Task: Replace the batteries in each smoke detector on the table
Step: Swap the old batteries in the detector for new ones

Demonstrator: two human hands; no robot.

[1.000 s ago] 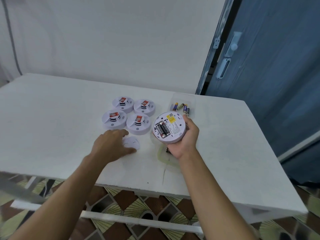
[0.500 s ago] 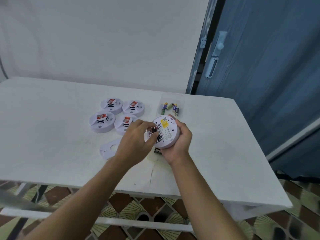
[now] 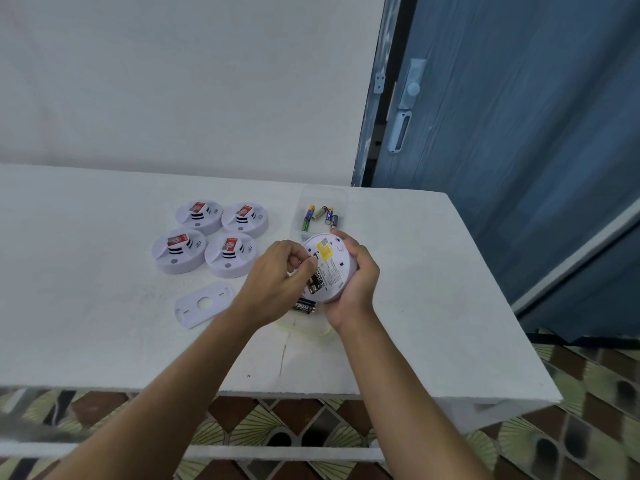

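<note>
Detectors: you have five in all. Four smoke detectors [image 3: 211, 239] sit face up in a two-by-two cluster left of centre on the white table [image 3: 86, 306]; the fifth, the open detector [image 3: 330, 268], is in your hands at centre, back side up, yellow label showing.
Loose batteries: four, in the clear tray [image 3: 323, 211] just above the open detector in the frame.
Spent batteries: dark cells [image 3: 304, 305] lie on the table just below the open detector; the count is hard to tell, as your hands cover part of them.
Cover plate: one white mounting plate [image 3: 204, 304] lies flat, lower left of your hands.
Right hand: your right hand [image 3: 353, 282] cups the open detector from its right edge, fingers curled round the rim.
Left hand: your left hand [image 3: 273, 282] has its fingertips pinched at the battery bay, touching a cell there.
Change: half a second ago your hands were in much the same grip; a second ago your left hand was down at the mounting plate.
</note>
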